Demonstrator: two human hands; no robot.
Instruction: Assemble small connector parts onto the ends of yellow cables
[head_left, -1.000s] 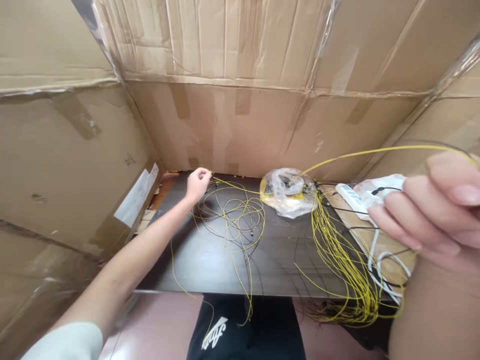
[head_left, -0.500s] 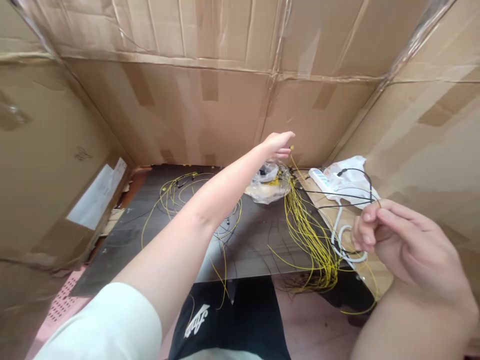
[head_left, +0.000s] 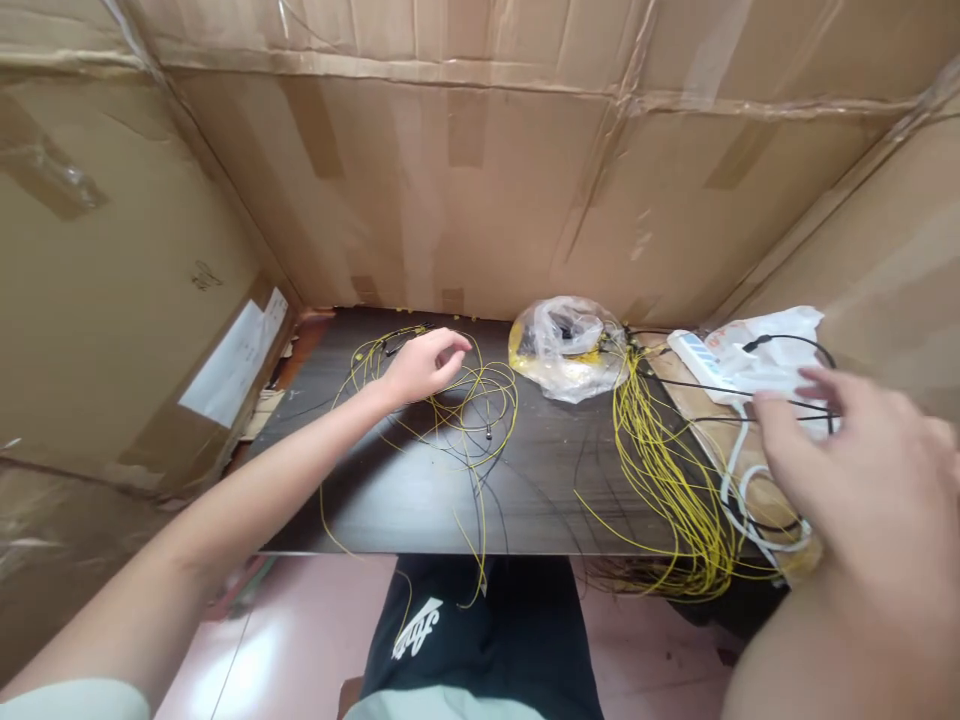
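My left hand [head_left: 427, 366] hovers over loosely coiled thin yellow cables [head_left: 457, 412] on the left half of the dark tabletop. Its fingers are bent but apart, and I see nothing in them. Small black connectors [head_left: 489, 433] sit at some cable ends. On the right, my right hand [head_left: 862, 480] is raised near the camera and smeared by motion. A gap shows between its thumb and fingers, with nothing visible in it. Left of it, a thick bundle of yellow cables [head_left: 664, 480] droops over the table's front edge.
A clear plastic bag [head_left: 570, 350] with yellow contents stands at the back. Beside it are a white power strip [head_left: 701, 362], a white plastic bag [head_left: 772, 340], a black cord [head_left: 799, 340] and a looped white cord [head_left: 731, 485]. Cardboard walls [head_left: 420, 220] enclose the table [head_left: 547, 490].
My left hand has swung left and nearer, from beside the clear bag to over the coiled cables. My right hand has gone from a pinch on a thin cable to fingers apart.
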